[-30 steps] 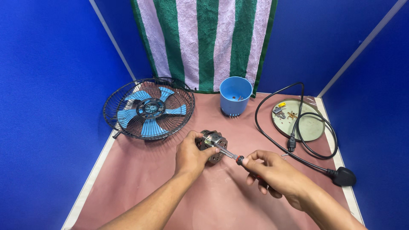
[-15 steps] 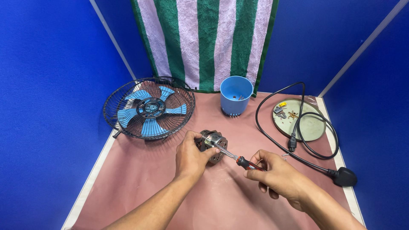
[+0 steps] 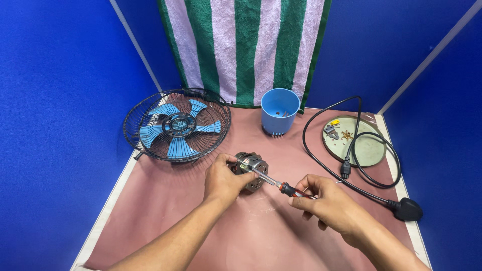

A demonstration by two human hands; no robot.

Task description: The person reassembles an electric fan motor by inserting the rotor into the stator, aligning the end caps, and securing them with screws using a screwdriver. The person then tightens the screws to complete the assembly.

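Two bare hands over the pink worktop (image 3: 150,221), much as half a second before. Left hand (image 3: 223,178) wrapped round a small grey motor (image 3: 249,170), fingers clamped on its left side, steadying it on the worktop just below the fan. Right hand (image 3: 326,203) closed on the dark and red handle of a screwdriver (image 3: 273,183), fingers together round the grip, shaft slanting up and left with its tip against the top of the motor. Against the frame one second ago, right hand drawn slightly further right and lower, a little more of the handle showing; motor and left hand barely shifted. Elsewhere nothing moved: black wire fan guard with blue blades (image 3: 176,125) lying flat at the left rear, blue plastic cup (image 3: 279,111) standing upright behind the motor before a green and white striped towel (image 3: 246,47), round pale plate (image 3: 354,143) at the right rear carrying small parts too small to tell apart, black power cable (image 3: 346,165) looped across that plate, its plug (image 3: 406,209) resting near the right edge. Blue partition walls (image 3: 60,90) on all sides.
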